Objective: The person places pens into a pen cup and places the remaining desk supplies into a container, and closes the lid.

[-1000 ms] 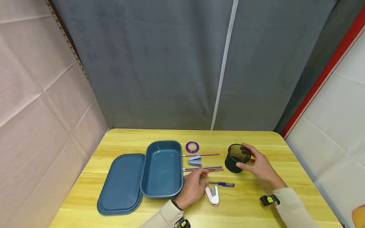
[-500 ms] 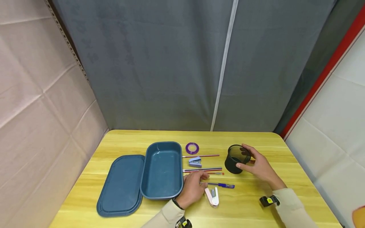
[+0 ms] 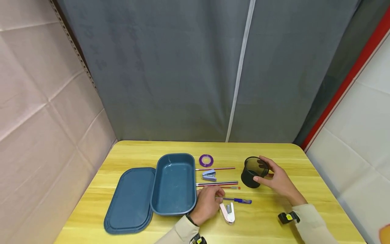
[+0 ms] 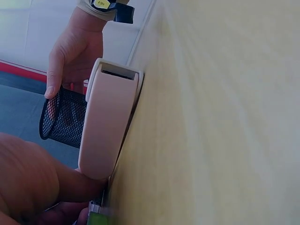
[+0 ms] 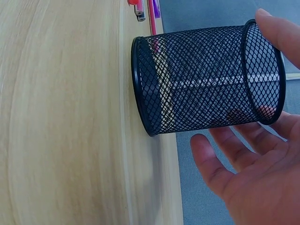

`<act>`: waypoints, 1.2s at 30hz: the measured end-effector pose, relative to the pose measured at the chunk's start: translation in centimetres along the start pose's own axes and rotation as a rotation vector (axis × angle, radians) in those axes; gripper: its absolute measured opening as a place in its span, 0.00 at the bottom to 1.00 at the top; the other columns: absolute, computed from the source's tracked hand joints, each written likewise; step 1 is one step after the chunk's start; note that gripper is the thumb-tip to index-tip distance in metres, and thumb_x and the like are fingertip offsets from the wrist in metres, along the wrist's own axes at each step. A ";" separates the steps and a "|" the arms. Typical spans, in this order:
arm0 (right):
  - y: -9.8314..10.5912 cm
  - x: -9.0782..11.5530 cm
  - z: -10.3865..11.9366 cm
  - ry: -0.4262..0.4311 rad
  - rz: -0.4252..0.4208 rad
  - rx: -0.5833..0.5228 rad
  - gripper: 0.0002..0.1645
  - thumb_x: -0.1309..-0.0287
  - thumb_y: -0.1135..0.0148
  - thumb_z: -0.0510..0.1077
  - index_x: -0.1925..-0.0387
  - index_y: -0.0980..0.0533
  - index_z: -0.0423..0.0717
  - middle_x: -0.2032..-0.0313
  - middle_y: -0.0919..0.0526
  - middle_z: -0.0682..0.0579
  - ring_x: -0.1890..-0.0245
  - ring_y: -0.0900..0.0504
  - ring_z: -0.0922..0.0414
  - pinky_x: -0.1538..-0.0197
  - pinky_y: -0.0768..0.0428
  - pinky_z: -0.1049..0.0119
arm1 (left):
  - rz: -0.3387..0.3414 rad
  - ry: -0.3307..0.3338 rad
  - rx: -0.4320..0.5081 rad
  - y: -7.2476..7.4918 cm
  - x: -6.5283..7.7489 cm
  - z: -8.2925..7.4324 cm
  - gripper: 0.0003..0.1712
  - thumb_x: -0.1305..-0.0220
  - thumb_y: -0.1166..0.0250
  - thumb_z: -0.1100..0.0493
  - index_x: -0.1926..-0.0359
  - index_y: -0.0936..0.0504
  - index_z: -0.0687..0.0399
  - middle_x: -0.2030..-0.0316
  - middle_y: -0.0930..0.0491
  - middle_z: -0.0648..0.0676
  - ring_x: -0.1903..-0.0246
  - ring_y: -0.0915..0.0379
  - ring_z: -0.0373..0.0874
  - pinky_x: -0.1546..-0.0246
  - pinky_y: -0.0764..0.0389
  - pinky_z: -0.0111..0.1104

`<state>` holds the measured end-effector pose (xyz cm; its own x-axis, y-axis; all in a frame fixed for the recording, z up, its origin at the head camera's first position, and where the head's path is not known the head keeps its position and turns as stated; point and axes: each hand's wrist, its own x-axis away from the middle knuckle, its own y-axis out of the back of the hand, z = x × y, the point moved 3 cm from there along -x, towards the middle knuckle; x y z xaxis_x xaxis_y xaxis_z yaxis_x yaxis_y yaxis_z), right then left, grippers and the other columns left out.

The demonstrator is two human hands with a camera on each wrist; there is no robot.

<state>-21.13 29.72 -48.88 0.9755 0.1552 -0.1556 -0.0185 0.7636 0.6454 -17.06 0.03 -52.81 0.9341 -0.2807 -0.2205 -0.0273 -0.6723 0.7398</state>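
My right hand [image 3: 280, 179] grips a black mesh pen cup [image 3: 250, 176] by its upper side, thumb and fingers at the rim. The right wrist view shows the cup [image 5: 206, 79] with its base close by the tabletop. My left hand [image 3: 208, 201] is low over the table beside the blue box, fingers bent and thumb near the hidden end of a blue pen [image 3: 240, 200]. In the left wrist view, a metal-and-green piece [image 4: 96, 213] shows at its fingers; I cannot tell whether they grip it. A pale pink stapler [image 4: 108, 117] lies next to the thumb.
A blue box [image 3: 173, 159] with nothing inside stands left of the hand, its lid [image 3: 129, 203] beside it. To the right lie purple tape [image 3: 206, 160], a blue stapler [image 3: 209, 175], a slim red stick [image 3: 216, 168] and several pencils [image 3: 225, 183]. Grey cloth [image 3: 167, 74] hangs behind.
The left fingers have drawn slightly back from the pencils and bent more. The red pencil with the metal-banded end, angled earlier, now lies flat. The right hand and cup stay put.
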 end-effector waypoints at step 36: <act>-0.1 -0.6 -0.5 -0.024 -0.002 0.012 0.54 0.38 0.23 0.55 0.21 0.41 0.42 0.27 0.28 0.38 0.29 0.28 0.36 0.38 0.21 0.43 | -0.027 0.067 0.091 -0.1 0.2 -0.8 0.15 0.36 0.29 0.65 0.53 0.09 0.41 0.58 0.09 0.40 0.54 0.16 0.39 0.53 0.37 0.39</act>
<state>-21.79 29.89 -49.27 0.9806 0.1380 -0.1391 -0.0136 0.7561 0.6543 -16.57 0.56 -52.38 0.9566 -0.2174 -0.1939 -0.0317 -0.7392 0.6727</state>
